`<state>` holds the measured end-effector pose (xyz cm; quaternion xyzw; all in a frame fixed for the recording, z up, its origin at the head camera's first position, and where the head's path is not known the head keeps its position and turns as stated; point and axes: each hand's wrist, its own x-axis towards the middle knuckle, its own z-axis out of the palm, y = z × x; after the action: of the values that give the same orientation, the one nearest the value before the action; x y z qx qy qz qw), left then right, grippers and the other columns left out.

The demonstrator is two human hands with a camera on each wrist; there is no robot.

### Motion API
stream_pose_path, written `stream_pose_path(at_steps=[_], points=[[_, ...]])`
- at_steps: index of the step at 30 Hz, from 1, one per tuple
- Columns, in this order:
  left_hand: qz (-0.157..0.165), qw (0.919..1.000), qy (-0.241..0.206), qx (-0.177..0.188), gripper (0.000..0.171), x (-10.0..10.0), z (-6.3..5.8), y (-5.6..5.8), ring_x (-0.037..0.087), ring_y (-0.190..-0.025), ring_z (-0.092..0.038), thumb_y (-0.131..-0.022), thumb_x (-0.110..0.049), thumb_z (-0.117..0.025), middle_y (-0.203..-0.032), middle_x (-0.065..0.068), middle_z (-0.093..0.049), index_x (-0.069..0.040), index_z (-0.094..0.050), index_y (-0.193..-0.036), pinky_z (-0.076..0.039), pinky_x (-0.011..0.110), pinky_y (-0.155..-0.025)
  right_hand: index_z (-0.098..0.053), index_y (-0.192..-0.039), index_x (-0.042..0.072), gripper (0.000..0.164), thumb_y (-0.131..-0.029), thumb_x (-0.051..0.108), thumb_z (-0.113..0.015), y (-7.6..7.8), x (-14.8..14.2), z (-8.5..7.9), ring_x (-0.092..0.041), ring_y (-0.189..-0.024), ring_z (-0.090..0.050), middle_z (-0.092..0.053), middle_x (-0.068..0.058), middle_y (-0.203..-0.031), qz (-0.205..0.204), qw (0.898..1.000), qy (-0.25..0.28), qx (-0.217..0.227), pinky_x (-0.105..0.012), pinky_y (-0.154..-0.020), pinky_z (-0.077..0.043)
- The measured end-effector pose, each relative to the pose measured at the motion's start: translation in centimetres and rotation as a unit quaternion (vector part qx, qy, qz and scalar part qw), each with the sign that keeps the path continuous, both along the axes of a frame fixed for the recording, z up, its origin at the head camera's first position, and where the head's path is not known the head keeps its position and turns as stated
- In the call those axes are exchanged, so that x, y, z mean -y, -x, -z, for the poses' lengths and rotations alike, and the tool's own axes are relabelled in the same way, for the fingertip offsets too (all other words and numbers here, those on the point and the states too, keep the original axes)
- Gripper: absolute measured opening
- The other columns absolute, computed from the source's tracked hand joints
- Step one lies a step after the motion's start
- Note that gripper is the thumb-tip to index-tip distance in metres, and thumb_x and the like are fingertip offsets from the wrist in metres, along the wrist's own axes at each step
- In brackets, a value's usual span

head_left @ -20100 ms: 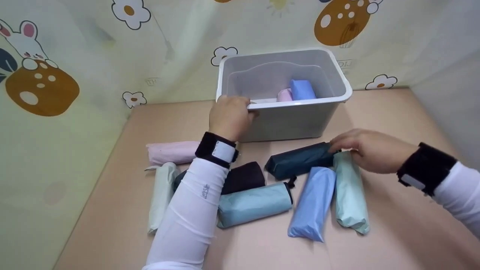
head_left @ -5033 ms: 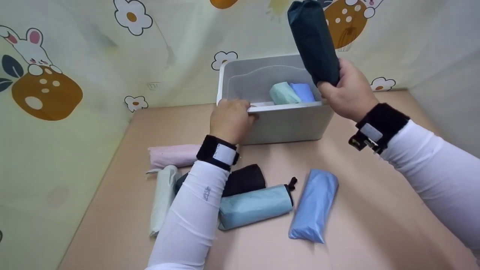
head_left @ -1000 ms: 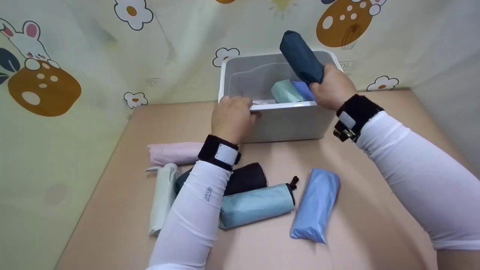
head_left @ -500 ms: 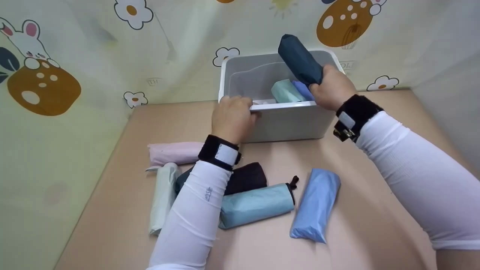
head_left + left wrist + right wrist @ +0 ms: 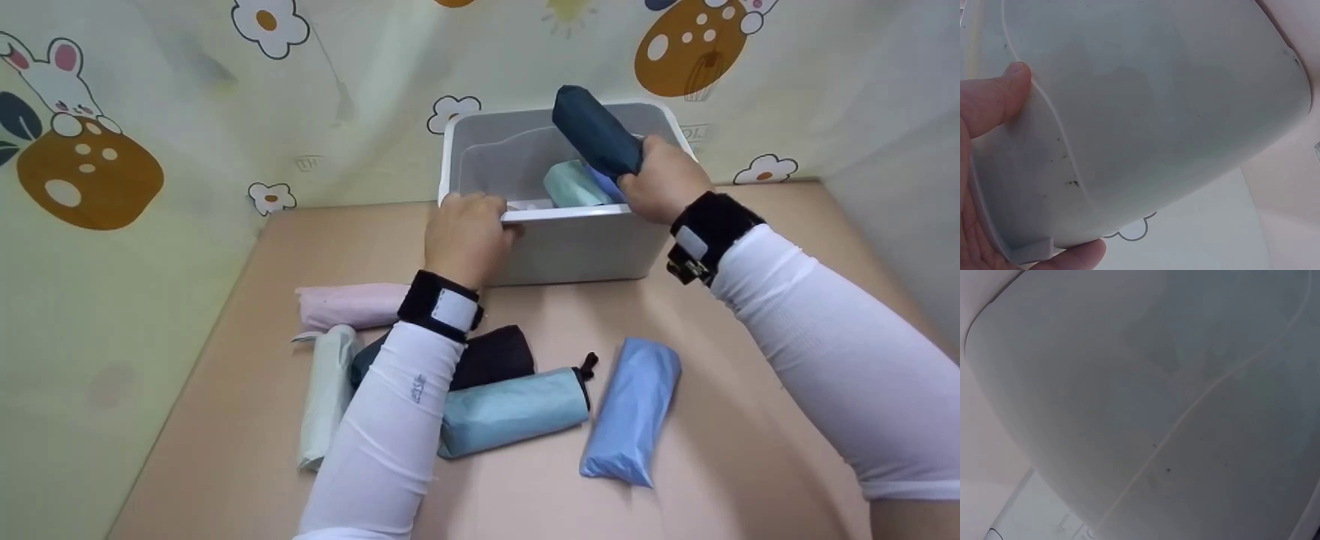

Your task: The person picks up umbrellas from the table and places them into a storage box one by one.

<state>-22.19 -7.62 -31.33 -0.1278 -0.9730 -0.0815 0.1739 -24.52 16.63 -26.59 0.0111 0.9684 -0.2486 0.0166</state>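
Observation:
My right hand (image 5: pixel 666 180) grips one end of a dark navy folding umbrella (image 5: pixel 596 131) in its sleeve, tilted over the right part of a grey plastic bin (image 5: pixel 577 247). My left hand (image 5: pixel 466 238) holds the bin's front rim near its left corner; in the left wrist view, the thumb (image 5: pixel 1013 84) presses the outer wall. Inside the bin, a mint green umbrella (image 5: pixel 571 184) lies beside a blue one (image 5: pixel 604 182), partly hidden by the navy umbrella and my right hand. The right wrist view shows only the bin's outer wall (image 5: pixel 1129 394) close up.
On the table (image 5: pixel 525 502) lie more sleeved umbrellas: pink (image 5: pixel 349 305), pale green (image 5: pixel 326 397), black (image 5: pixel 495 358), teal (image 5: pixel 517 411) and light blue (image 5: pixel 632 411). My left forearm covers part of them. A patterned curtain (image 5: pixel 360 97) hangs behind the bin.
Since the oldest frame, the mint green umbrella has gone from table to bin, and the navy one has been picked up. Lately my right hand lowers it slightly; my left hand stays put.

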Motion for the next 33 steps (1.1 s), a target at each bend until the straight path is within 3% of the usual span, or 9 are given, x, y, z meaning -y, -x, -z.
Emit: stream_pose_path(at_steps=[5, 25, 33], points=[[0.001, 0.9998, -0.012, -0.016, 0.028, 0.01, 0.09, -0.12, 0.028, -0.085, -0.057, -0.078, -0.044, -0.068, -0.090, -0.001, -0.068, -0.019, -0.068, -0.090, -0.044, 0.040, -0.073, -0.040, -0.129, -0.002, 0.050, -0.088, 0.026, -0.048, 0.03, -0.01, 0.12, -0.034, -0.095, -0.051, -0.054, -0.019, -0.114, -0.015, 1.000, -0.023, -0.014, -0.046, -0.082, -0.041], [0.001, 1.0000, -0.005, -0.007, 0.029, -0.05, 0.13, -0.01, 0.027, -0.083, -0.056, -0.080, -0.045, -0.066, -0.089, 0.000, -0.067, -0.018, -0.067, -0.091, -0.043, 0.038, -0.072, -0.039, -0.134, 0.000, 0.054, -0.090, 0.029, -0.050, 0.53, 0.20, -0.33, -0.034, -0.099, -0.050, -0.052, -0.018, -0.122, -0.031, 0.997, -0.051, 0.057, -0.047, -0.087, -0.042], [-0.003, 0.9999, -0.007, 0.010, 0.029, -0.13, -0.04, -0.10, 0.025, -0.086, -0.055, -0.081, -0.044, -0.065, -0.093, -0.001, -0.067, -0.019, -0.067, -0.095, -0.043, 0.037, -0.073, -0.046, -0.129, 0.001, 0.052, -0.087, 0.031, -0.050, 0.37, 0.08, -0.15, -0.032, -0.093, -0.052, -0.055, -0.017, -0.116, -0.041, 0.997, -0.065, 0.027, -0.045, -0.080, -0.043]])
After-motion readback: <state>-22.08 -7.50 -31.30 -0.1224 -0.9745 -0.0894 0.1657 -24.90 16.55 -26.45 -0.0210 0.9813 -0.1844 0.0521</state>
